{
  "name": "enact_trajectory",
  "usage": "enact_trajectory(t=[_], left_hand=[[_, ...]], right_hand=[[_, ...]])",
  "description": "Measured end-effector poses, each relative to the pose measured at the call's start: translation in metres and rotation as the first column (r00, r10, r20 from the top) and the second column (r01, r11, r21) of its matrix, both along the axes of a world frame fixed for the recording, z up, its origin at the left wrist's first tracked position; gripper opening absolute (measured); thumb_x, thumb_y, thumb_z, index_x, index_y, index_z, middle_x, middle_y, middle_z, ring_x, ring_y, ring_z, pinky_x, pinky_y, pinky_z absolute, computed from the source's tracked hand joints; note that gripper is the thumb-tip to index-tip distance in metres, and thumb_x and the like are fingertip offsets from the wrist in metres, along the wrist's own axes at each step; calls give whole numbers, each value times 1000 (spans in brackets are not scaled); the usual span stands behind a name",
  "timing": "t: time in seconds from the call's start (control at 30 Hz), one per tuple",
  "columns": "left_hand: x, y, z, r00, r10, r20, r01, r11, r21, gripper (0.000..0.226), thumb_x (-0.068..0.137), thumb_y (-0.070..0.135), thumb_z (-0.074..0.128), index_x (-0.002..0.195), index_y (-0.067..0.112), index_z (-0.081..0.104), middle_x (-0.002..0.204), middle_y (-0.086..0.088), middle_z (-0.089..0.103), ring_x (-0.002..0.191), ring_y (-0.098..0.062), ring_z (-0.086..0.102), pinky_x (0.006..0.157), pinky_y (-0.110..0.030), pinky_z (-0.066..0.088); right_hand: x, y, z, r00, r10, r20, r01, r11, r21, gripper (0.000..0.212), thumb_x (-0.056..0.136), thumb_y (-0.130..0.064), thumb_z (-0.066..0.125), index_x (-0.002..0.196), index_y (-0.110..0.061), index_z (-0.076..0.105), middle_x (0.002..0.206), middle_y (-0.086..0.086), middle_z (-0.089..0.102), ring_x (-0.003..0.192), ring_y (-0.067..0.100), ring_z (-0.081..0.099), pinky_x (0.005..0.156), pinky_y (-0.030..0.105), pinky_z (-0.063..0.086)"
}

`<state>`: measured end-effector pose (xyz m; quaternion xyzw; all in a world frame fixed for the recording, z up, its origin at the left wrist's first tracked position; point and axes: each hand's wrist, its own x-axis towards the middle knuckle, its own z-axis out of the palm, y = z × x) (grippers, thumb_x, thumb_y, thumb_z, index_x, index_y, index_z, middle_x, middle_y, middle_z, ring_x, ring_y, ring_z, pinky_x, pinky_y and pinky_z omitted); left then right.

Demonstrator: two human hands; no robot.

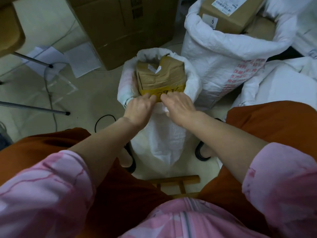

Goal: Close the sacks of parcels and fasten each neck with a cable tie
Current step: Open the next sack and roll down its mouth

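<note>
The small white sack (159, 134) stands on the floor between the person's knees, its mouth open and rolled down around a taped brown parcel (160, 74) that rises above the rim. Both hands meet at the near edge of that mouth, at six o'clock of the parcel. The left hand (139, 107) curls its fingers over the rim at about seven o'clock; its grip looks narrow, closed on the fabric, though the fingertips are hidden. The right hand (178, 106) pinches a fold of the sack's cloth at about five o'clock, just beside the left, and neither is clearly nearer.

The relation that matters: the sack's long axis runs upright, and the parcel lies at twelve o'clock from both hands, standing higher than the rim. To my judgement, the rolled cloth must be drawn up past the parcel before a neck can be gathered. No cable tie is plainly visible.

Yellow tape on the parcel bears handwriting, perhaps "79", not surely legible. At one o'clock a larger sack (223, 54) with red printed characters holds a box (228, 12) labelled "5".
</note>
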<state>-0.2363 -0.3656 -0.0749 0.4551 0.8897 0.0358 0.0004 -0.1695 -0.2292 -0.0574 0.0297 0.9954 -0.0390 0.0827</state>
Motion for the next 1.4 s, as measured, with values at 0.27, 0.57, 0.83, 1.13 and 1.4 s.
enact_trajectory(t=[0.27,0.57,0.83,1.13,1.4], left_hand=[[3,-12,-20,996,-51,-76,64,983,172,11,68,-3,52,63,6,49,64,-11,49,42,-29,48,35,-24,30],[-15,-2,14,822,236,518,-170,970,-172,42,76,13,75,113,11,56,116,-7,51,95,-24,56,78,-33,49],[-17,13,13,902,270,337,-180,944,-275,17,82,19,68,97,12,67,95,-9,67,85,-25,63,68,-33,47],[28,-4,-31,933,257,251,-236,965,-111,25,83,-6,44,104,6,51,109,-15,51,93,-39,52,66,-41,37],[21,-11,-48,801,499,330,-436,864,-251,15,84,1,50,97,6,56,111,-14,54,94,-34,58,76,-40,48]], right_hand=[[-9,13,9,940,9,341,-20,999,30,26,79,-33,75,84,-18,54,105,9,57,94,24,55,67,31,38],[9,2,-16,953,281,117,-304,887,349,17,50,-5,73,53,-15,59,45,0,55,44,19,56,54,24,38],[8,6,-8,948,312,-60,-301,943,141,8,72,-1,61,69,-7,64,65,10,63,63,26,63,55,26,39],[24,42,-24,946,157,284,-218,955,199,25,91,-6,51,115,-12,56,118,5,52,114,24,42,75,30,34],[37,52,-33,958,-176,228,95,940,329,25,94,-11,45,114,-14,60,118,8,60,115,25,49,91,33,36]])
